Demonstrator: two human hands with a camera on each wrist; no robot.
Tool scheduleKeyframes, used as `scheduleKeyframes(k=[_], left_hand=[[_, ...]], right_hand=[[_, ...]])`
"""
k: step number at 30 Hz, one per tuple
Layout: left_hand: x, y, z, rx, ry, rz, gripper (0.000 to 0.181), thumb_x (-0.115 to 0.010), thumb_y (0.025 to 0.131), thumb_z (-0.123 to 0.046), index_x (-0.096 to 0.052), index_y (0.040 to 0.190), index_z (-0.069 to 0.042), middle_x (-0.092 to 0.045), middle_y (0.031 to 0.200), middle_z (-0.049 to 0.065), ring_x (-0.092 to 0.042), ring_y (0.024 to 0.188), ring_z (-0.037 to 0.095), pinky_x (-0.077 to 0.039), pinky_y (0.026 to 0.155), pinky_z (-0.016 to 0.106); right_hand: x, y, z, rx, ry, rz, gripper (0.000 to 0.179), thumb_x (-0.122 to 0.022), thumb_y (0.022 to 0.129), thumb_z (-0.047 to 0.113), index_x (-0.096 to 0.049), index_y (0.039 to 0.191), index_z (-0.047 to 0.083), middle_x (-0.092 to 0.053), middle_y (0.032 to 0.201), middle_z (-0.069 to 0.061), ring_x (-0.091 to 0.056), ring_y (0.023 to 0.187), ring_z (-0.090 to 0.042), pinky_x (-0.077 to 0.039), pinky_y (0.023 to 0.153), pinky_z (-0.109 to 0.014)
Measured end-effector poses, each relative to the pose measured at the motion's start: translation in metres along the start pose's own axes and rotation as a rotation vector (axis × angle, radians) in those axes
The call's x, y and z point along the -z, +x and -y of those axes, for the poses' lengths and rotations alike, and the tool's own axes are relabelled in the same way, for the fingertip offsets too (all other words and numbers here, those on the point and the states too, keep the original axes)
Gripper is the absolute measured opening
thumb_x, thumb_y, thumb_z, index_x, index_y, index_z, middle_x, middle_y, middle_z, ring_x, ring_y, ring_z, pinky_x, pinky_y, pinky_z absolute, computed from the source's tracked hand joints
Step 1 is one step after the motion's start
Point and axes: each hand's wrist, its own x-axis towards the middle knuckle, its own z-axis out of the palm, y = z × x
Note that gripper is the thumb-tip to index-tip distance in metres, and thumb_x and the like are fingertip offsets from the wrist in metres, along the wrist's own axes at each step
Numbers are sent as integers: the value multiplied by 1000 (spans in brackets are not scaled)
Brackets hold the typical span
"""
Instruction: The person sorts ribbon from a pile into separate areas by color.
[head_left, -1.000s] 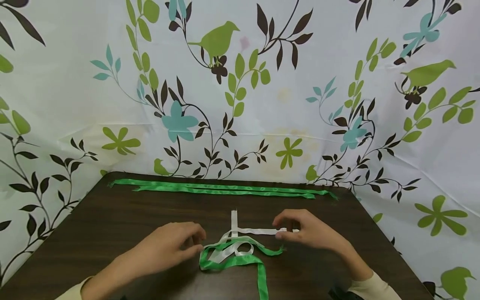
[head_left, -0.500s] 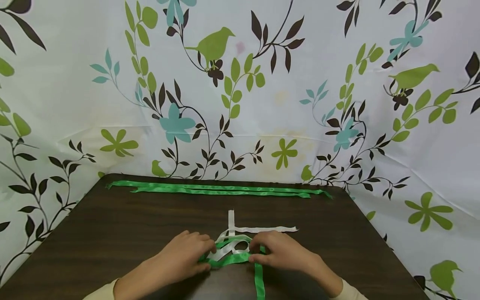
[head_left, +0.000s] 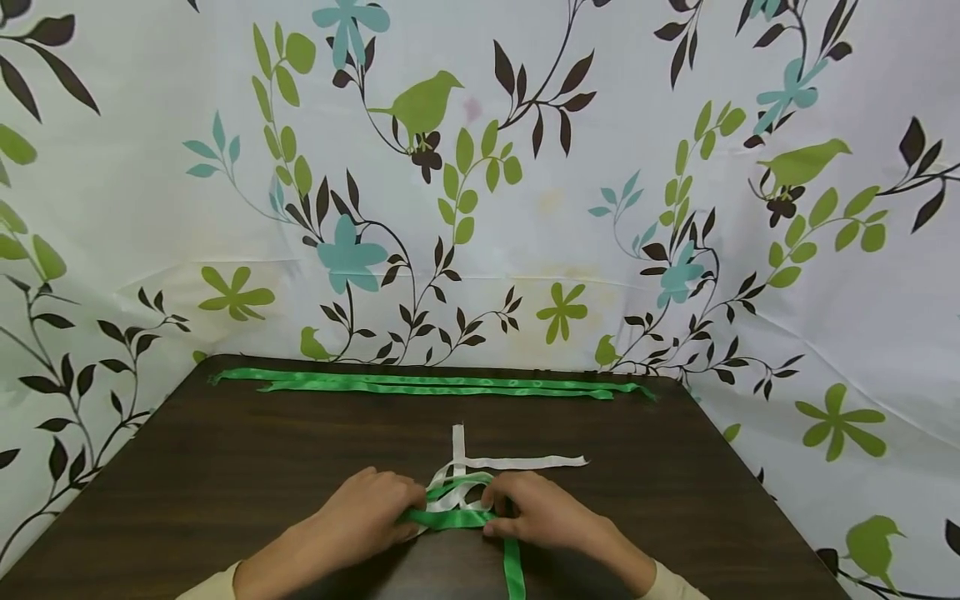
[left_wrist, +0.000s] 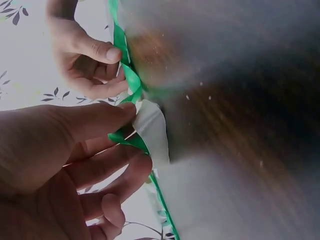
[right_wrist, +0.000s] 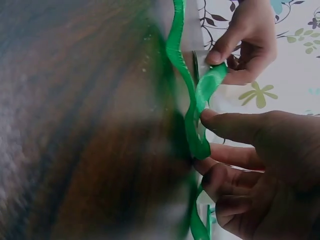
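Observation:
A shiny green ribbon lies looped over and around a white ribbon at the middle of the dark table. My left hand pinches the green ribbon's left bend between thumb and fingers; the left wrist view shows a flat white piece of ribbon right beside that thumb tip. On the other side, my right hand holds the green ribbon near its right bend, thumb and finger on either side of it. From there one green tail runs toward the near edge. Fingers hide parts of the loops.
Along the table's far edge, green ribbons are stretched out side by side. Behind the dark wooden table hangs a white cloth printed with leaves, birds and flowers.
Both hands have come inward and down to the ribbons, the right one leaving the white strip's end. They now grip the green ribbon, whose right end is drawn in under the right hand.

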Motion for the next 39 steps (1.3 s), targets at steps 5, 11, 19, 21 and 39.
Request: scheduleKeyframes(k=[5, 11, 19, 21, 39], left_hand=[[7, 1, 5, 40, -184, 28, 15, -85, 85, -22, -71, 90, -25, -64, 84, -20, -55, 70, -2, -47, 60, 29], [21, 2, 6, 6, -534, 63, 11, -81, 90, -19, -72, 90, -23, -63, 80, -21, -54, 63, -2, -47, 55, 23], [30, 10, 9, -144, -630, 9, 9, -77, 94, -15, -71, 96, -22, -66, 87, -17, -60, 75, 1, -53, 63, 27], [32, 11, 9, -173, -635, -3, 9, -76, 95, -16, -70, 97, -22, -66, 88, -16, -60, 76, 1, -54, 64, 30], [42, 4, 17, -149, -916, 92, 10, -71, 99, -15, -72, 106, -21, -68, 99, -11, -62, 86, 14, -54, 70, 33]], right_hand=[[-3, 4, -1, 35, 45, -19, 24, -73, 96, 35, -71, 112, 18, -61, 86, 18, -57, 72, 1, -48, 64, -21], [1, 9, 8, 109, 80, -34, 32, -67, 98, 45, -72, 117, 19, -61, 94, 11, -52, 71, -2, -45, 63, -20], [15, 22, 32, 184, 233, -4, 37, -68, 99, 41, -66, 129, 19, -62, 110, 4, -49, 67, -2, -45, 60, -22], [17, 26, 35, 204, 291, 5, 26, -69, 99, 32, -69, 122, 20, -66, 106, 11, -53, 69, -3, -48, 61, -23], [21, 31, 35, 332, 739, 180, 3, -70, 98, 6, -69, 100, 4, -61, 92, -8, -50, 72, -11, -44, 61, -25]])
